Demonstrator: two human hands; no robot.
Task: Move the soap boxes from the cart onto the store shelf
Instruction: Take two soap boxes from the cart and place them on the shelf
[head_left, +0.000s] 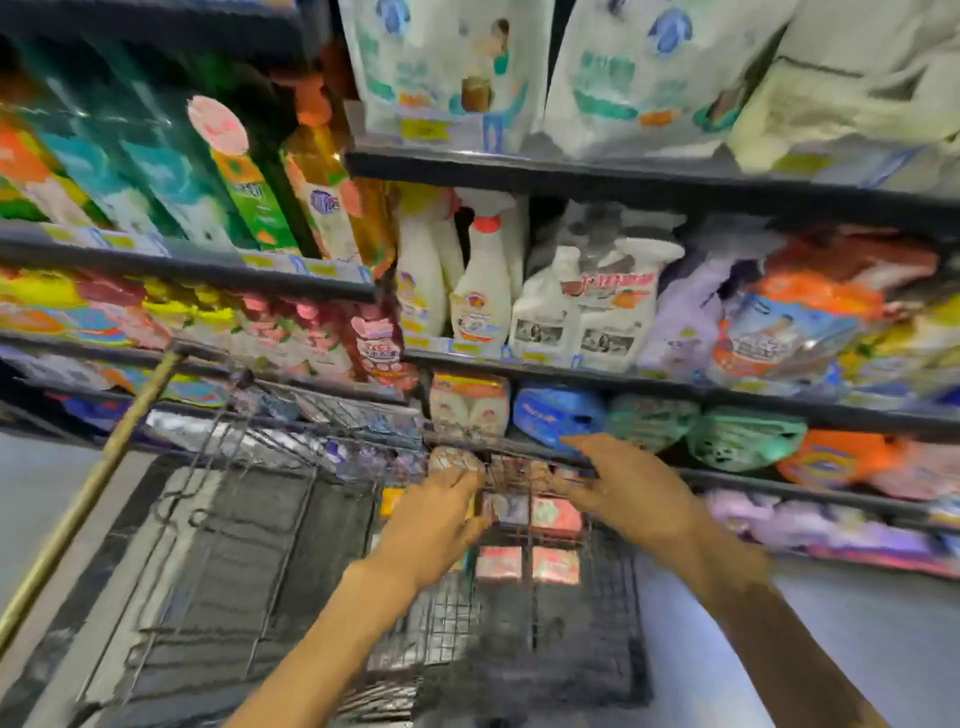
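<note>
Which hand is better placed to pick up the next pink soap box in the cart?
Probably the right hand: its fingers reach over the pink soap boxes, while the left hand already seems occupied.

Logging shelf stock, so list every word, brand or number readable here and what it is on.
None can be read.
Soap boxes in the cart: print blurred.
Spray bottles: labels blurred.
Yellow shelf-edge price tags: too small and smeared.

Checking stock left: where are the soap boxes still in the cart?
Head view, lower centre: the pink soap boxes lie in the wire cart at its far end by the shelves, just below and between the left hand and right hand.
</note>
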